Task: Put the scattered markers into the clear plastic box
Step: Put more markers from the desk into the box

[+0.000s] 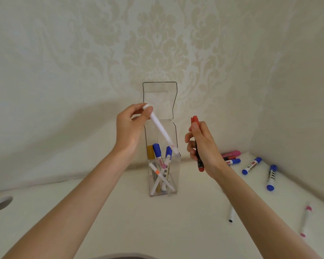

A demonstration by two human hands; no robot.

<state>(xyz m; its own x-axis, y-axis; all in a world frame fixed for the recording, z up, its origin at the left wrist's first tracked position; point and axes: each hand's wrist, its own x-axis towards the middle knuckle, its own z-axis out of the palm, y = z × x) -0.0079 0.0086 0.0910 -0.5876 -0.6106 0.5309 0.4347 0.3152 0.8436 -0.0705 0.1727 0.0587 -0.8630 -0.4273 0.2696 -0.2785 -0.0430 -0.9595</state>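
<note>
Markers still scattered on the counter [176,221] at right; several already upright in the clear plastic box [163,176], lid open. Left hand [128,128] pinching a white marker [160,128], tip at the box mouth: tilt steeper, then release. Right hand [200,144] wrapped round a red marker [198,156]. Labels unreadable; right-side pile partly hidden behind the wrist.
</note>
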